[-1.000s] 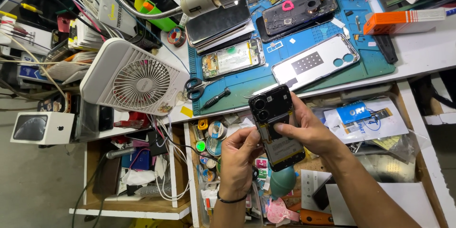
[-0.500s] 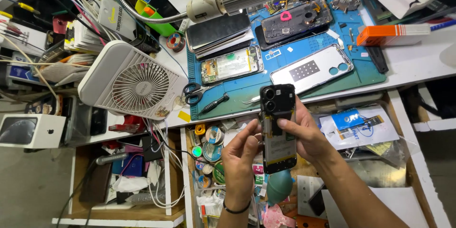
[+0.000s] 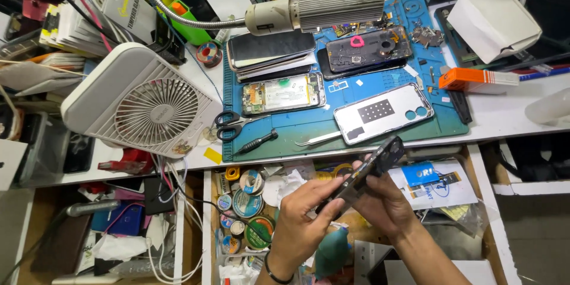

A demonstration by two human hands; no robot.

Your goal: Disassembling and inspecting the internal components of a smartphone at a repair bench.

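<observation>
Both my hands hold a black phone [image 3: 368,172] above an open drawer, tilted so its edge faces me and its camera end points up to the right. My left hand [image 3: 303,217] pinches the lower end. My right hand [image 3: 383,202] supports it from beneath and behind. On the blue-green work mat [image 3: 297,133] beyond lie an opened phone showing its insides [image 3: 283,94], a silver back cover [image 3: 383,113], a dark phone frame with a pink part [image 3: 363,50], a stack of phones [image 3: 270,53], tweezers [image 3: 317,139] and a black screwdriver [image 3: 256,141].
A white desk fan [image 3: 142,107] stands at left by black scissors [image 3: 228,123]. A gooseneck lamp head [image 3: 320,9] hangs over the mat. An orange box [image 3: 478,80] and white box [image 3: 493,18] sit at right. The drawer [image 3: 252,202] holds tape rolls and packets.
The phone was held upright with its back and cameras facing me; now it is turned edge-on and tilted to the right. My hands have shifted slightly right.
</observation>
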